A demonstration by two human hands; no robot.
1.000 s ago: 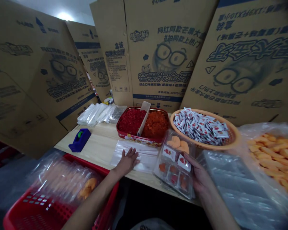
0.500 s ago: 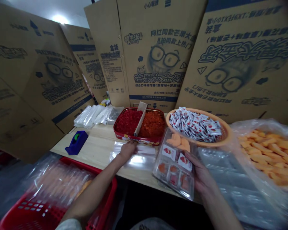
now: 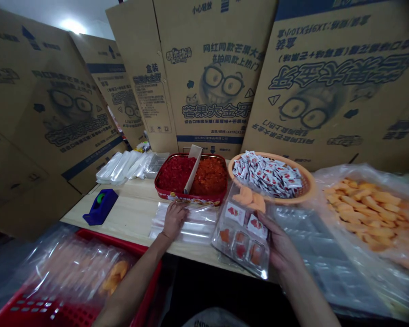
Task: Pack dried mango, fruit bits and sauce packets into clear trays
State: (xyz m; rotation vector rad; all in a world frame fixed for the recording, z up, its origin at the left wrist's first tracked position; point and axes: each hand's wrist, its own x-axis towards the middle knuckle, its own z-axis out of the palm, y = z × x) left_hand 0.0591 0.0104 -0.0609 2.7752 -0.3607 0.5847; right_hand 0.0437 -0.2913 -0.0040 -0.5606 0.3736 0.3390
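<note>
My right hand (image 3: pixel 277 240) grips the right side of a clear plastic tray (image 3: pixel 236 247), which is tilted toward me. In its compartments lie orange candy pieces (image 3: pixel 248 198), two white sachets with red print (image 3: pixel 236 213) and several red and orange portions. My left hand (image 3: pixel 175 220) rests on a stack of clear plastic bags (image 3: pixel 199 222) on the table, its fingers stretched out over the bags' far side. Just beyond those fingertips stands a red tin (image 3: pixel 191 198), split by a cardboard strip into a dark red side and an orange-red side.
An orange basket (image 3: pixel 310 188) of sachets and a bag of orange candy (image 3: pixel 364 213) stand at the right, near empty clear trays (image 3: pixel 313 254). A blue tape dispenser (image 3: pixel 101 206) and more clear bags (image 3: pixel 122 165) sit left. Below is a red basket (image 3: pixel 146 290); cardboard boxes (image 3: pixel 211 59) stand behind.
My left hand has shifted slightly over the bags, and its fingers now show more stretched out. The tray stays in my right hand. The whole view has shifted a little.
</note>
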